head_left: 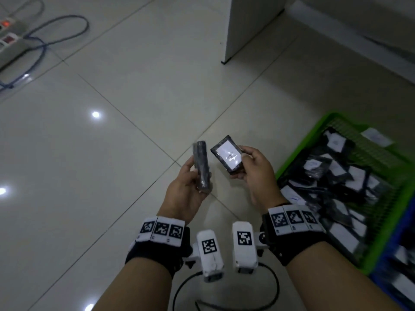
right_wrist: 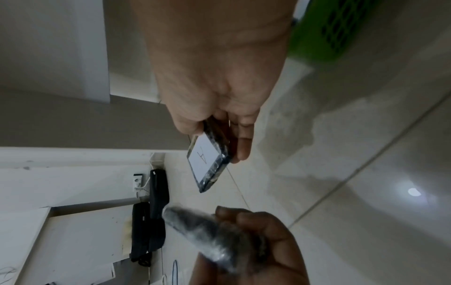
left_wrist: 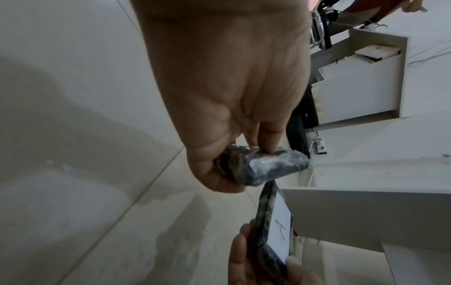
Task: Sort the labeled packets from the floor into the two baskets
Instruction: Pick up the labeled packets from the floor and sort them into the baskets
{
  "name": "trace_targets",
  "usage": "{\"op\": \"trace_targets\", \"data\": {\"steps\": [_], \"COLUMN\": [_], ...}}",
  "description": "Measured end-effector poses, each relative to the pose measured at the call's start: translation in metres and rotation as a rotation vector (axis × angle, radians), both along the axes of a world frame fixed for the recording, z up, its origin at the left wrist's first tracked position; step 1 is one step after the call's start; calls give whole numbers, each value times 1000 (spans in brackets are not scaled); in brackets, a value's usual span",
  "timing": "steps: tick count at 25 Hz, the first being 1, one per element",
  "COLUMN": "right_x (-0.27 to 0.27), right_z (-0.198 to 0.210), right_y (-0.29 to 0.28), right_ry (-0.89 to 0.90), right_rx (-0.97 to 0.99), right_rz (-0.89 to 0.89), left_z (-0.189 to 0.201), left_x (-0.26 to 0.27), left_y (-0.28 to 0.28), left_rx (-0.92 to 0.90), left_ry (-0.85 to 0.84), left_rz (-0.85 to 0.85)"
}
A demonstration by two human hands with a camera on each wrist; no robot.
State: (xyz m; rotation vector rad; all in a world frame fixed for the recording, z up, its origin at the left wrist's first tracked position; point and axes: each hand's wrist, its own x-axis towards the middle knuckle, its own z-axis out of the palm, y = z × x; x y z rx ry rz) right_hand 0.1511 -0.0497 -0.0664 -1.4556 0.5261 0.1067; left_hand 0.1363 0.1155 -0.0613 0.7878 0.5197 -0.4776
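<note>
My left hand (head_left: 190, 182) grips a dark plastic-wrapped packet (head_left: 202, 167) edge-on above the floor; its label does not show. That packet (left_wrist: 266, 165) fills the fingers in the left wrist view. My right hand (head_left: 253, 167) pinches a second dark packet (head_left: 228, 154) by its edges, white label up. The label reads "A" in the right wrist view, on the packet (right_wrist: 207, 164). A green basket (head_left: 314, 129) at the right holds many dark packets with white labels. A blue basket (head_left: 390, 286) shows at the lower right corner.
Pale glossy floor tiles (head_left: 112, 153) spread ahead and to the left. A white cabinet (head_left: 247, 25) stands at the top, with a white baseboard to its right. A power strip (head_left: 11, 39) and a blue cable (head_left: 42, 48) lie at the far left.
</note>
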Motion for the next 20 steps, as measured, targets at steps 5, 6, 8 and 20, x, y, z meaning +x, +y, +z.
{"op": "trace_targets", "data": {"steps": [5, 6, 8, 20], "right_x": [-35, -41, -55, -148], "right_z": [32, 37, 46, 39], "right_y": [-76, -90, -120, -240], "right_ry": [12, 21, 28, 109], "right_rx": [-7, -4, -1, -74], "right_rz": [-129, -148, -199, -588], "left_z": [27, 30, 38, 40], "left_x": [-1, 0, -1, -37], "left_y": [-70, -82, -109, -261], "left_rx": [-161, -151, -127, 367], "left_ry": [49, 45, 32, -191], "left_rz": [-103, -127, -201, -510]}}
